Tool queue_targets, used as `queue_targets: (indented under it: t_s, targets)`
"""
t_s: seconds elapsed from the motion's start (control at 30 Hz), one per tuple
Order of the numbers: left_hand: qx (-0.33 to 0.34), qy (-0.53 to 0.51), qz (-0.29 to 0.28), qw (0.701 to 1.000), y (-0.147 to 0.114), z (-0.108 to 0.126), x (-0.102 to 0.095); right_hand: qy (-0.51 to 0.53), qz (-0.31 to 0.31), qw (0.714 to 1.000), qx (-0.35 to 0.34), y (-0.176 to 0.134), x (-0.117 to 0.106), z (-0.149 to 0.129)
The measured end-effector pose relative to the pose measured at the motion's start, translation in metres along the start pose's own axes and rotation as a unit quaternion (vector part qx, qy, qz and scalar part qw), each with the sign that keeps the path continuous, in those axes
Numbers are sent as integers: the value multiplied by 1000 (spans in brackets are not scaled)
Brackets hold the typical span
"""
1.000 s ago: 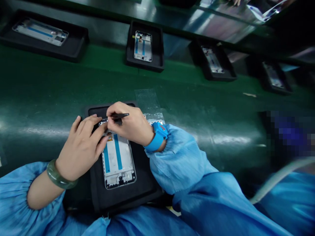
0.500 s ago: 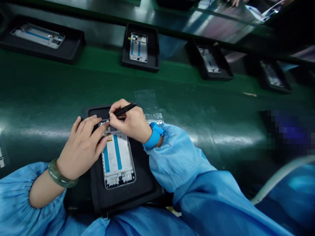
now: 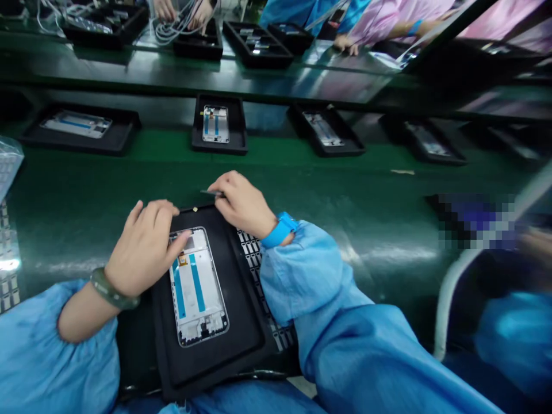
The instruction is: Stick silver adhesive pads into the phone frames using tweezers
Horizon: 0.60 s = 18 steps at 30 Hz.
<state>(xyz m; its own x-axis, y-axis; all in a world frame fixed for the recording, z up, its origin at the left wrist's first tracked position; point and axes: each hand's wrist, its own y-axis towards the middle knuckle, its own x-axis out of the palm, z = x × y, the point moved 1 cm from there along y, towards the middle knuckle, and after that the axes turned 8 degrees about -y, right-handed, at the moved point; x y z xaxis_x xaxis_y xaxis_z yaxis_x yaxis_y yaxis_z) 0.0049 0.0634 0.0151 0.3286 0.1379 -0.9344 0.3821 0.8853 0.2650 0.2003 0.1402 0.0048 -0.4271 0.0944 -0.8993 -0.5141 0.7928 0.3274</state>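
Note:
A phone frame (image 3: 200, 287) with two blue strips lies in a black tray (image 3: 241, 322) in front of me. My left hand (image 3: 144, 247) is at its upper left, fingers stretched and thumb over the frame's top part. Whether the fingertips press on it I cannot tell. My right hand (image 3: 244, 204) is above the tray's far right corner, pinching a slim dark tweezers-like tool (image 3: 211, 192) that points left. A tiny pale square (image 3: 195, 209) shows on the tray's far rim. Beside the tray, partly under my right forearm, lies a sheet of small dark parts (image 3: 250, 250).
Several black trays holding phone frames, one tray (image 3: 241, 123) among them, line the green bench (image 3: 302, 195). A clear plastic sheet (image 3: 8, 167) lies at left. A pale hose (image 3: 446, 299) curves at right. Across the bench, other people's hands (image 3: 200, 14) work near cables.
My right hand has moved away from the phone frame, to the tray's far right corner, with the tool turned. My left hand stays near the frame. The view has tilted up.

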Motion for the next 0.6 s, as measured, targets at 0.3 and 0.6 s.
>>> queue_targets:
  t_s: [0.3,0.6]
  targets:
    - [-2,81,-56,995,177,-44,52,-22,-122,992,-26,3,17,14]
    - [22,170,-72,983,175,-45,32,-43,-147,988,-17,15,7,33]
